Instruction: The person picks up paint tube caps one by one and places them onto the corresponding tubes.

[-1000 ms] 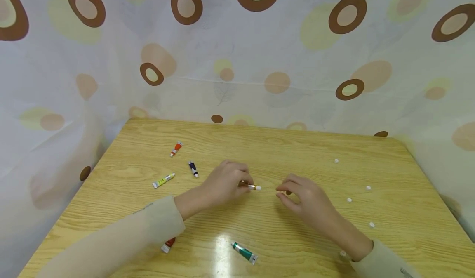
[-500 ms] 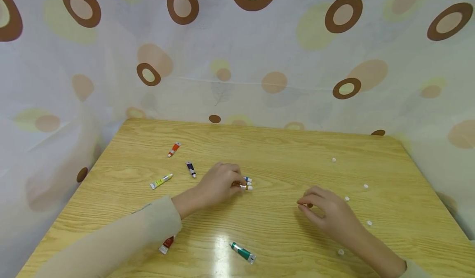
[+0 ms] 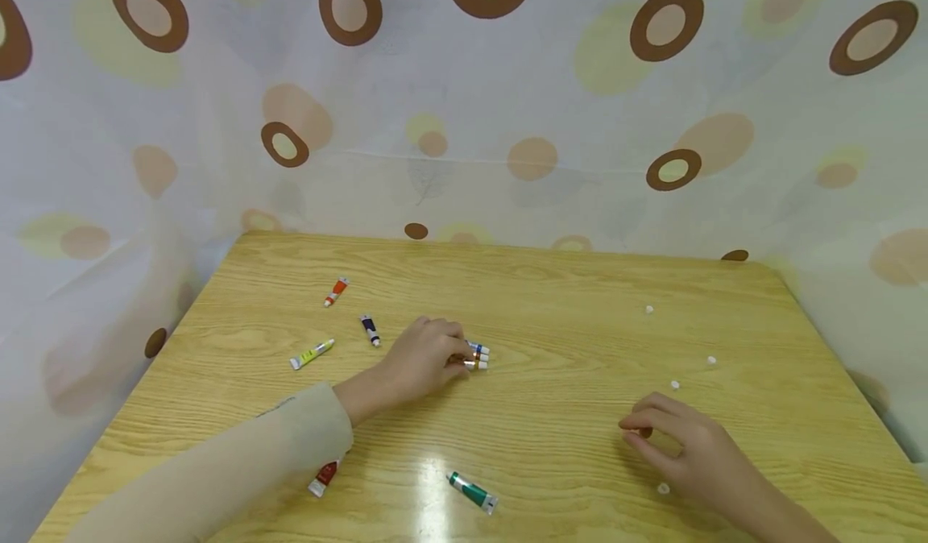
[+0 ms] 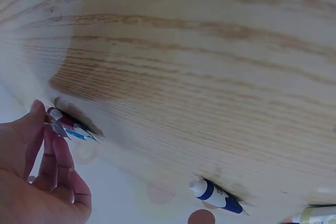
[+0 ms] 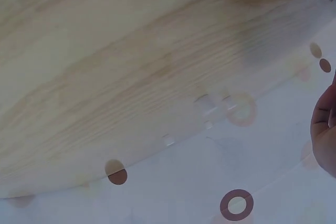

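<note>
My left hand [image 3: 424, 358] pinches a small paint tube [image 3: 476, 365] with a white cap and an ochre band, low over the table. Right beside it lie a blue paint tube [image 3: 476, 347] and another white-capped tube, side by side, their lower ends hidden by my fingers. In the left wrist view, thumb and fingertips close on a tube's end [image 4: 56, 125]. My right hand [image 3: 685, 442] hovers over the right of the table, thumb and forefinger close together with nothing visible between them. A white cap [image 3: 663, 489] lies below it, and another [image 3: 675, 385] above it.
More white caps [image 3: 712, 360] are scattered at the right. Orange [image 3: 337, 292], dark purple [image 3: 370, 330] and yellow [image 3: 312, 354] tubes lie at the left. A dark red tube [image 3: 324, 478] sits partly under my left sleeve; a green tube [image 3: 472, 493] with a bare nozzle lies front centre.
My left hand has moved slightly left and set the ochre-banded tube alongside the other two, still gripping it. My right hand has drawn away to the right and toward the front.
</note>
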Motion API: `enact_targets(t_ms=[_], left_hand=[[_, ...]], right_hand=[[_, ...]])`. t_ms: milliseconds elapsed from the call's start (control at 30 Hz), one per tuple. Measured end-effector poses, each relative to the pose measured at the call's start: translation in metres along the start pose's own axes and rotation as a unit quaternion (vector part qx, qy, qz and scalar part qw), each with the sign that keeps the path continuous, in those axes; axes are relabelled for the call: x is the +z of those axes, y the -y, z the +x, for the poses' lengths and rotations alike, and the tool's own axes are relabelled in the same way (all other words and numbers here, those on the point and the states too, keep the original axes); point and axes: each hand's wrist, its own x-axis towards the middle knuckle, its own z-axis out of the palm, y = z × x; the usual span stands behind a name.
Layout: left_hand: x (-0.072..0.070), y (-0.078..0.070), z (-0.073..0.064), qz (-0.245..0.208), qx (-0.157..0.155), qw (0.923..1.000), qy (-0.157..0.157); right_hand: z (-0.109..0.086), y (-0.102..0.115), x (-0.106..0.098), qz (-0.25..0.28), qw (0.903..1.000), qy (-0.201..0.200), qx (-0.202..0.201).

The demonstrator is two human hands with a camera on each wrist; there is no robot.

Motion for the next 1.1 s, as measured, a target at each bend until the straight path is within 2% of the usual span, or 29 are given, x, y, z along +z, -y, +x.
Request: enact_targets(t_ms=[233,367,567,633,800,933,1100], left_hand=[[0.003,0.001,0.000,-0.003,0.008,1.0000,0.005],[0.005,0.001,0.000,0.004,0.016,0.9999,0.003],[0.009,0.003,-0.002,0.009,0.025,0.9996,-0.002],[0.009,0.003,-0.002,0.008,0.027,0.9996,-0.001],[0.008,0.001,-0.002,0.005,0.032,0.9995,0.000],[0.009,0.001,-0.002,0.001,0.032,0.9995,-0.001],[0.011,0.001,-0.001,0.003,0.033,0.9994,-0.002]], right_hand=[[-0.020,-0.003,-0.011,0.024,0.9995,0.016,0.016],[-0.031,0.001,-0.018,0.041,0.9969,0.054,0.039],[-0.045,0.004,-0.023,0.004,0.9877,0.120,0.100],[-0.047,0.003,-0.024,-0.009,0.9849,0.136,0.106],[-0.050,0.000,-0.022,-0.017,0.9845,0.154,0.082],[-0.052,-0.003,-0.020,0.003,0.9843,0.165,0.063],[-0.055,-0.007,-0.021,0.046,0.9786,0.187,0.073]])
